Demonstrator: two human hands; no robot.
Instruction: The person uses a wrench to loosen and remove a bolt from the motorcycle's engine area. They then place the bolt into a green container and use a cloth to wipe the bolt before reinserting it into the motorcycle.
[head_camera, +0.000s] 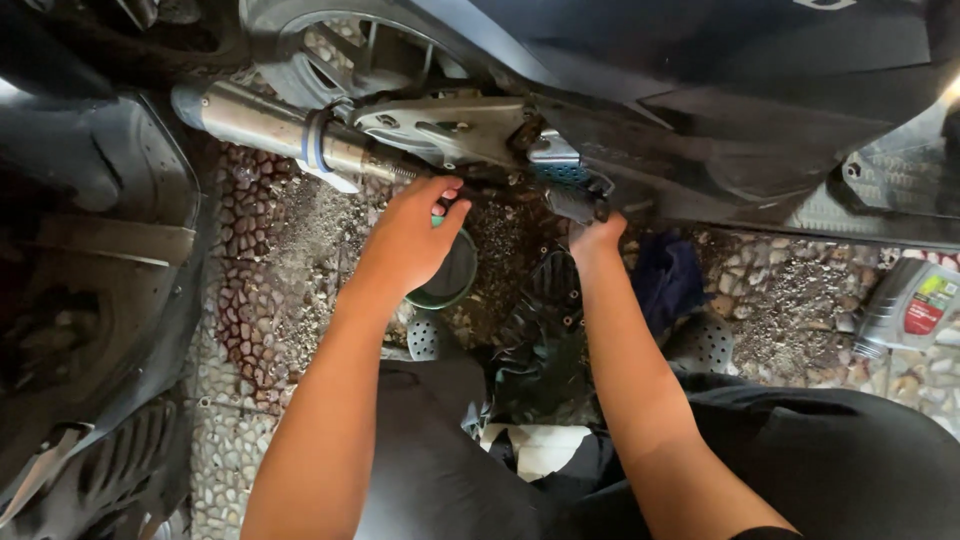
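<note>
My left hand reaches under a dark scooter, fingers curled around a small object beside the silver exhaust pipe; a bit of green shows by the thumb. Directly below that hand sits a green round bowl on the pebbled ground. My right hand is pushed up under the engine area by a folded footpeg, its fingers hidden. A metal engine cover lies between both hands and the rear wheel.
A grey oil bottle with a red and green label lies at the right. A dark blue rag sits by my right forearm. A black plastic body panel fills the left side. My knees are low in view.
</note>
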